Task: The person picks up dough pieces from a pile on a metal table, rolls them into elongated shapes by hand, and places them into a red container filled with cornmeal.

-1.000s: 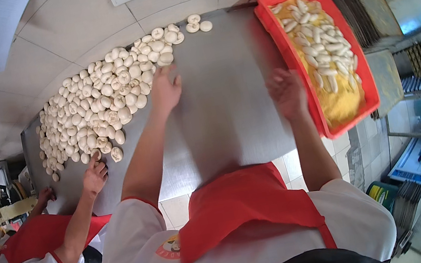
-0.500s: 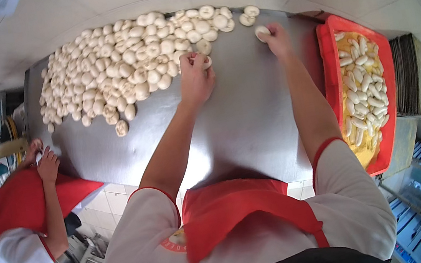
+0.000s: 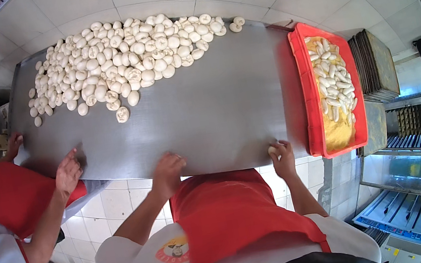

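Note:
Near the front edge of the metal table (image 3: 207,115), my right hand (image 3: 284,159) is closed on a small pale dough ball (image 3: 272,150), which shows at its fingertips. My left hand (image 3: 167,175) is also at the front edge, farther left, with its fingers curled. Whatever it holds, if anything, is hidden behind the fingers. Across the back and left of the table lies a big heap of round white dough balls (image 3: 113,58), well away from both hands. One dough ball (image 3: 122,114) sits apart at the heap's front.
A red plastic crate (image 3: 308,97) at the table's right end holds elongated dough pieces (image 3: 333,79) on yellow crumbs (image 3: 339,134). Stacked dark trays (image 3: 373,63) stand beyond it. At the left, a co-worker's hand (image 3: 67,172) is over the table edge.
Both my hands have come back from the heap to the table's front edge, the right one with a dough ball. The view has shifted. The co-worker's hands have moved apart.

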Demonstrator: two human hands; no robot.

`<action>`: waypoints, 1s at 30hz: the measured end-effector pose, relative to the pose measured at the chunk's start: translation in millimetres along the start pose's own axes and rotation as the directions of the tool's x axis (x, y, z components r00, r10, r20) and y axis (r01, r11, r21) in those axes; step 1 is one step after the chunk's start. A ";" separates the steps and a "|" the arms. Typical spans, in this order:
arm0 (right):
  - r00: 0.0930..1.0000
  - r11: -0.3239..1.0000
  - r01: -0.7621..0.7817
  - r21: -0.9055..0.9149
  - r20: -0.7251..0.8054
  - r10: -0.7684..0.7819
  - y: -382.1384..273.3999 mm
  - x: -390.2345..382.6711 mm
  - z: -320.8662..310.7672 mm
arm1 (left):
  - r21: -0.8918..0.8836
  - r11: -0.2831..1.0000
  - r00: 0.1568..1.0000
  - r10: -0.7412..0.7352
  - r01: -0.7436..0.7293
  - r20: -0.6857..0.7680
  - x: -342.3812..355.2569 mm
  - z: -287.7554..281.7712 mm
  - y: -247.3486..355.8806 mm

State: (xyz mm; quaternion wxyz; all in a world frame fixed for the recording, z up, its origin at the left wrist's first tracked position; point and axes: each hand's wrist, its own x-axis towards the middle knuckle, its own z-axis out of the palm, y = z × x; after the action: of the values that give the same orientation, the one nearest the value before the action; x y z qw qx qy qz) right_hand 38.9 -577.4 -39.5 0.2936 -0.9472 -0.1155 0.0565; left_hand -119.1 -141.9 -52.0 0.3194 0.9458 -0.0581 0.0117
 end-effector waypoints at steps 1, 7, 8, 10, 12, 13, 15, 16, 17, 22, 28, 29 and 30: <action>1.000 0.995 -0.006 -0.096 0.024 0.008 0.7 -13.1 7.1 | 0.010 1.000 1.000 0.021 -0.021 0.011 -9.4 2.6 3.0; 0.977 0.894 0.175 -0.412 0.183 -0.107 -20.2 11.5 36.2 | 0.212 0.977 0.995 -0.019 -0.003 0.102 61.6 14.4 21.2; 0.975 0.860 0.166 -0.483 0.209 -0.071 -25.7 44.9 35.0 | 0.232 0.972 0.999 0.028 -0.035 0.037 95.1 16.1 21.2; 0.975 0.811 0.140 -0.569 0.221 -0.013 -33.4 123.2 29.6 | 0.269 0.963 0.998 0.045 -0.034 -0.035 165.4 20.4 20.4; 0.984 0.820 0.103 -0.563 0.179 0.000 -35.9 199.8 27.2 | 0.269 0.963 0.995 0.053 -0.030 -0.081 228.2 24.8 18.1; 0.986 0.825 0.096 -0.557 0.165 -0.003 -34.7 233.2 26.5 | 0.281 0.959 0.989 0.078 -0.041 -0.122 253.7 26.7 15.5; 0.995 0.838 0.067 -0.542 0.101 -0.014 -32.2 286.0 27.4 | 0.355 0.935 0.988 0.057 -0.002 -0.145 298.1 32.9 12.0; 0.995 0.864 0.100 -0.493 0.043 -0.091 -30.2 301.2 27.3 | 0.341 0.940 0.997 0.032 -0.005 -0.072 314.0 36.8 9.3; 0.997 0.847 0.065 -0.528 0.073 -0.031 -28.6 307.6 28.9 | 0.323 0.946 0.995 0.012 0.021 -0.103 323.6 40.1 7.2; 0.998 0.855 0.044 -0.517 -0.013 -0.059 -30.3 224.1 39.4 | 0.333 0.933 0.990 -0.109 0.132 -0.088 265.2 44.5 25.9; 0.964 0.877 0.265 -0.401 0.126 -0.233 -10.8 28.8 27.2 | 0.441 0.897 0.964 -0.093 -0.027 0.248 80.1 35.5 77.1; 0.968 0.899 0.239 -0.368 0.157 -0.194 -4.3 13.6 18.7 | 0.417 0.905 0.991 0.027 -0.080 0.130 65.6 31.9 71.6; 0.980 0.893 0.197 -0.406 0.081 -0.179 0.1 7.0 12.2 | 0.382 0.911 0.987 0.125 -0.155 0.102 59.8 28.7 64.5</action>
State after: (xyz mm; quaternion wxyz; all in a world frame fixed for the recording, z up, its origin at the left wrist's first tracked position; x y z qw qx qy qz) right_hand 43.5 -569.1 -49.9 0.0892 -0.9707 -0.2219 0.0218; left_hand -67.7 -216.3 -32.4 0.1216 0.9834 -0.1343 0.0101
